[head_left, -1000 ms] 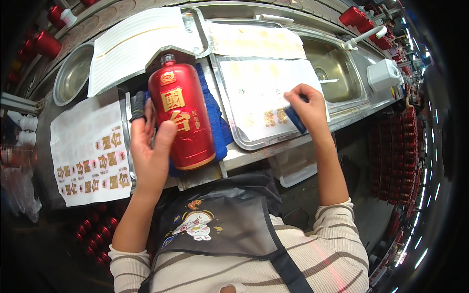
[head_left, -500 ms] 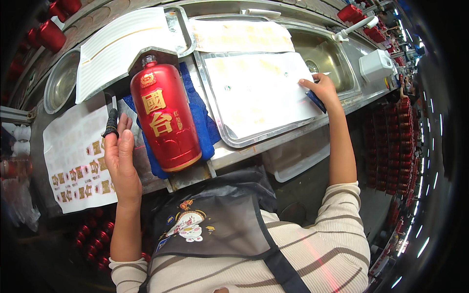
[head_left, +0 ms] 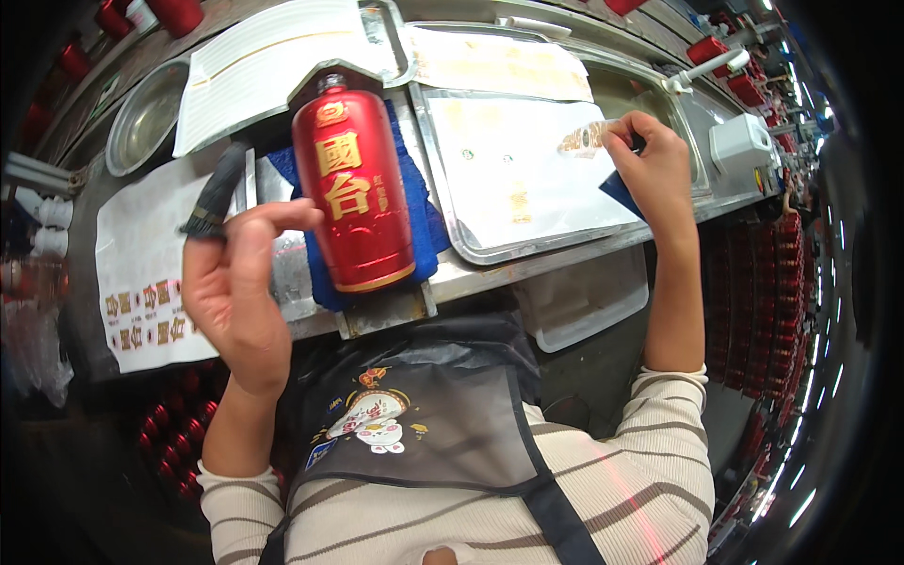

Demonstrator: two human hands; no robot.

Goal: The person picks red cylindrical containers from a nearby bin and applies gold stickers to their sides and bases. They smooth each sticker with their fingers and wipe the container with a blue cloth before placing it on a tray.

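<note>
My left hand (head_left: 247, 292) is raised beside the red bottle (head_left: 353, 202), fingers apart. A dark tapered piece, seemingly a finger cover, extends from one finger, and another fingertip reaches the bottle's left edge; contact is unclear. The bottle lies tilted on a blue cloth (head_left: 431, 221), its dark neck away from me. To the right, my right hand (head_left: 654, 169) is closed in a pinch on a small clear decal (head_left: 584, 141) with gold-brown print, above a white sheet (head_left: 537, 202). A flat blue piece (head_left: 621, 196), perhaps a scraper, shows under that hand.
The white sheet rests in a metal tray (head_left: 471, 252) beside a sink (head_left: 692, 118) with a white tap (head_left: 706, 71). A printed decal sheet (head_left: 141, 235) and a metal bowl (head_left: 141, 122) are at left. A white jug (head_left: 739, 141) stands far right.
My right hand has lifted a decal off the white sheet and closed on it. My left hand has turned, one finger now extending toward the bottle. The whole view has shifted slightly.
</note>
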